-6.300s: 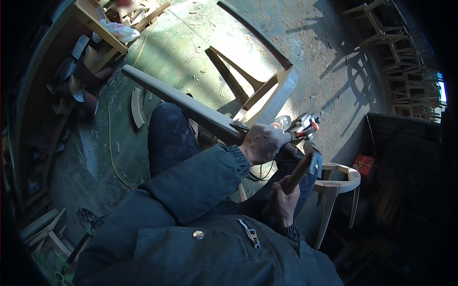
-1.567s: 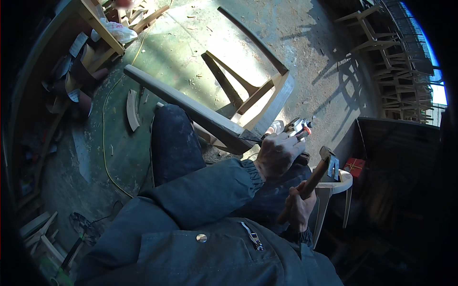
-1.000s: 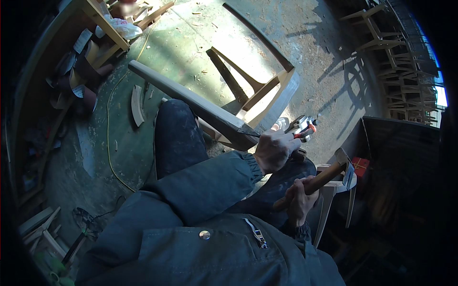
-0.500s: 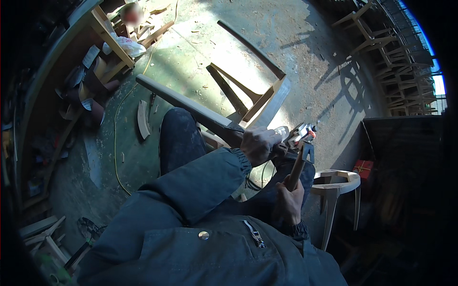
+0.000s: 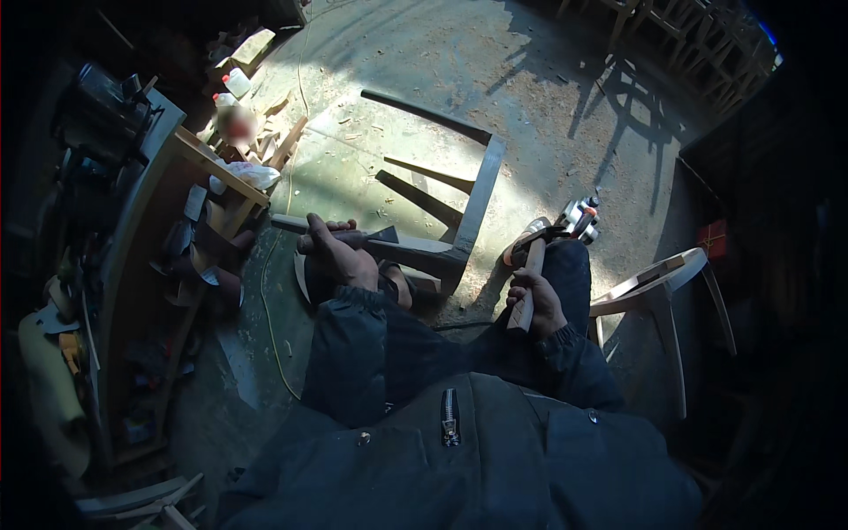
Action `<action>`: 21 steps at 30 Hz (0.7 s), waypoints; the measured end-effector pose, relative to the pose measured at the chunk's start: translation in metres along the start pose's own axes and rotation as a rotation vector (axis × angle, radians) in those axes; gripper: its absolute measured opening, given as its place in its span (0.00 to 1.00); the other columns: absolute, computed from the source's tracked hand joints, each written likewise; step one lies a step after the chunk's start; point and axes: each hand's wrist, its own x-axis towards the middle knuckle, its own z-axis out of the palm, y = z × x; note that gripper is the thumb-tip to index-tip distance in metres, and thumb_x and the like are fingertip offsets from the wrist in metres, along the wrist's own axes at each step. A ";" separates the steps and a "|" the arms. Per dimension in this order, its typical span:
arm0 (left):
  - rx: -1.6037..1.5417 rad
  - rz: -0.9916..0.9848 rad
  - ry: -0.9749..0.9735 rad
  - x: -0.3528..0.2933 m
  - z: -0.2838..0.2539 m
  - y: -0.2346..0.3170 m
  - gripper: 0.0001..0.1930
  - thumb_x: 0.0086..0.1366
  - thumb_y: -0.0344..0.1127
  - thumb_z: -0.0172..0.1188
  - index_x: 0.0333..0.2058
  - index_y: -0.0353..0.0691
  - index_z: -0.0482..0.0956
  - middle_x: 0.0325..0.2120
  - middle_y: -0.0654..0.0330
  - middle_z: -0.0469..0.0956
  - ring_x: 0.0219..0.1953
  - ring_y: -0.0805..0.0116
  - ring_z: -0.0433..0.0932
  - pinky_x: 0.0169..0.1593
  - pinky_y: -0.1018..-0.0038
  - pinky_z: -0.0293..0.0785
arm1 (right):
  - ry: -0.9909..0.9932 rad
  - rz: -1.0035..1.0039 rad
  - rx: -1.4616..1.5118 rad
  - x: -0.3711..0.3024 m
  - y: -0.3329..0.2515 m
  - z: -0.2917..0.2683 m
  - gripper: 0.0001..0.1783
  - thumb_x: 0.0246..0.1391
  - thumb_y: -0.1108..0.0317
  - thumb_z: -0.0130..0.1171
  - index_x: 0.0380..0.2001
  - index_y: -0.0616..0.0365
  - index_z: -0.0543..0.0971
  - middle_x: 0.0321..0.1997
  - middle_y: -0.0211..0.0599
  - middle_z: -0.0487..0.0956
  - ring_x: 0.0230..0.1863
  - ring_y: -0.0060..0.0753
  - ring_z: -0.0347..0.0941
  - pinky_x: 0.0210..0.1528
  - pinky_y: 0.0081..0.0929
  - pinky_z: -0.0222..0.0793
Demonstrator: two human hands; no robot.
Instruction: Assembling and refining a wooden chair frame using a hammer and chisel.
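My left hand is closed around a chisel with a dark handle and a flared grey blade pointing right. The chisel is above the near leg of a wooden furniture frame. That frame lies on the floor in front of my knees, its legs stretching left from a pale grey rail. On the right, over my right thigh, my right hand grips a hammer by its pale wooden handle. The hammer's dark head points away from me and is partly lost in shadow.
A white and orange power tool lies beyond my right knee. A round stool frame and a red box stand to the right. A cluttered wooden bench runs along the left, near a yellow cord. Stacked chair frames are far right.
My left hand has moved left, away from the frame's corner, and the chisel now shows in it. The hammer is still in my right hand, its handle now more exposed. The view has shifted.
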 end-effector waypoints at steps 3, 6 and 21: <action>0.071 -0.137 0.105 -0.009 -0.045 -0.041 0.21 0.70 0.54 0.63 0.36 0.44 0.66 0.25 0.61 0.69 0.25 0.67 0.72 0.36 0.67 0.79 | -0.052 -0.008 0.037 -0.001 0.007 0.010 0.09 0.60 0.72 0.58 0.36 0.50 0.66 0.22 0.23 0.67 0.18 0.22 0.67 0.26 0.28 0.74; -0.119 -0.248 0.333 -0.023 -0.055 -0.043 0.21 0.69 0.53 0.63 0.31 0.43 0.68 0.23 0.62 0.73 0.25 0.72 0.74 0.31 0.71 0.75 | -0.059 0.013 -0.013 -0.002 0.015 0.015 0.09 0.61 0.72 0.57 0.34 0.51 0.66 0.21 0.24 0.66 0.19 0.22 0.67 0.25 0.28 0.72; 0.764 -0.606 -0.691 -0.008 -0.131 -0.207 0.26 0.60 0.34 0.71 0.57 0.40 0.78 0.39 0.65 0.79 0.42 0.72 0.77 0.45 0.73 0.75 | -0.014 0.061 0.091 0.011 0.016 0.013 0.08 0.62 0.71 0.55 0.34 0.51 0.66 0.23 0.25 0.67 0.19 0.22 0.66 0.26 0.26 0.71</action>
